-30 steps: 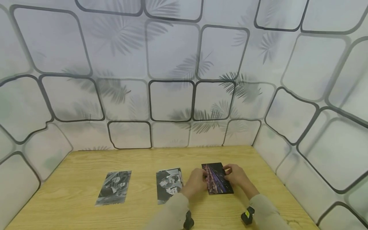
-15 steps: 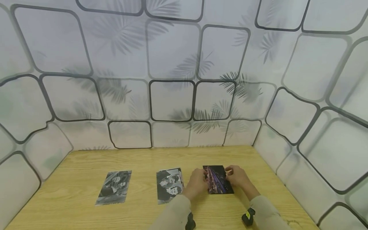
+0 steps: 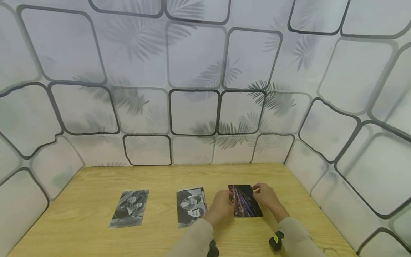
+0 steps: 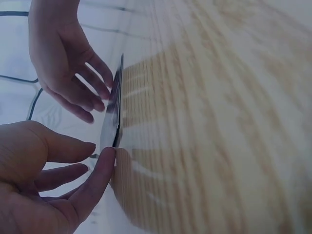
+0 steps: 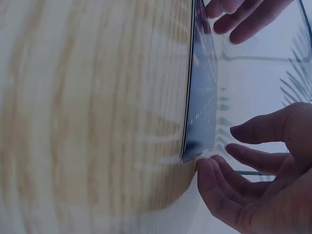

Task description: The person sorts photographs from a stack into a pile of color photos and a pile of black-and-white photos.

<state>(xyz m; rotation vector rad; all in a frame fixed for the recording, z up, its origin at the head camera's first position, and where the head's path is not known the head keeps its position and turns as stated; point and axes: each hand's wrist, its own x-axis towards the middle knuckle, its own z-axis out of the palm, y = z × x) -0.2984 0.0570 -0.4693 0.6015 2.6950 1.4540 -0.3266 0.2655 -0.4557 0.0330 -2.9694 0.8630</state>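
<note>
A dark colour photo of lit streaks lies flat on the table at the right of the head view. The wrist views show its edge as a thin stack of more than one layer. My left hand is at its left edge, a fingertip touching the side and the thumb raised apart. On the opposite edge my right hand touches with its fingertips, its thumb also held clear. Neither hand pinches the photos.
A small pile of black-and-white photos lies left of my left hand, its cards slightly uneven. Farther left is another black-and-white photo. The wooden table meets patterned walls at its back and sides.
The dark photos sat skewed, with a piece sticking out at the far edge. Now their edges line up. Both hands have stayed at the sides with only small finger movements.
</note>
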